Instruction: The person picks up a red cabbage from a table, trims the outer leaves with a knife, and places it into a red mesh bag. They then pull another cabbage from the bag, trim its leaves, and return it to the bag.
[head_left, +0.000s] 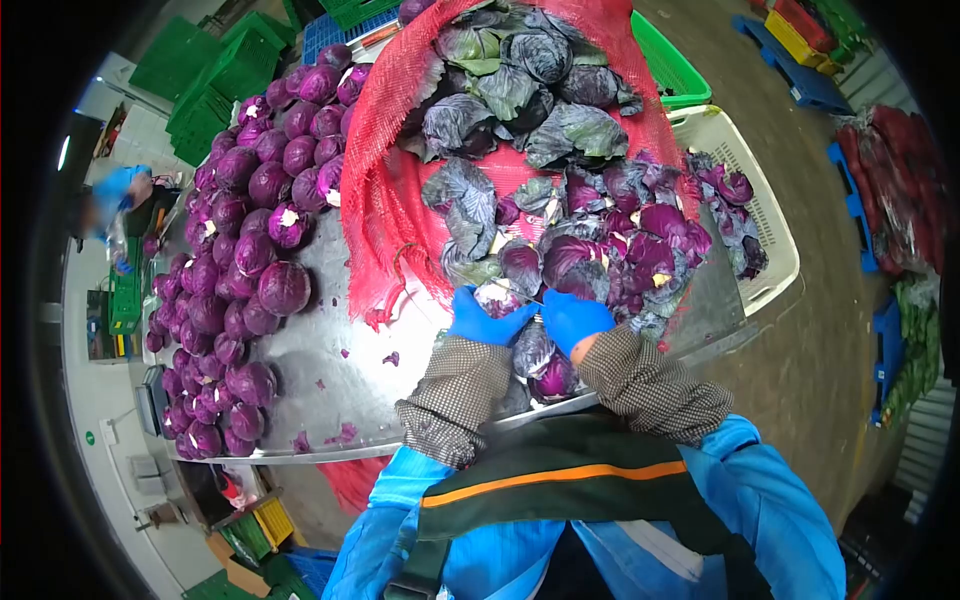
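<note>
My left hand [485,318], in a blue glove, is closed on a red cabbage [497,297] at the near part of the metal table, its pale cut base facing up. Close beside it, my right hand [575,318], also gloved in blue, is closed around a knife whose thin blade [528,297] points at that cabbage; the handle is hidden in the fist. Loose outer leaves and trimmings [640,240] lie heaped just beyond both hands. Below them, near the table edge, rests another purple cabbage [553,377].
Peeled red cabbages [235,260] are piled along the left of the metal table [335,375]. Untrimmed leafy cabbages [540,90] spill from a red mesh sack [375,170]. A white crate [775,225] with leaves stands at the right, by a green crate [668,65]. Another person [115,195] is far left.
</note>
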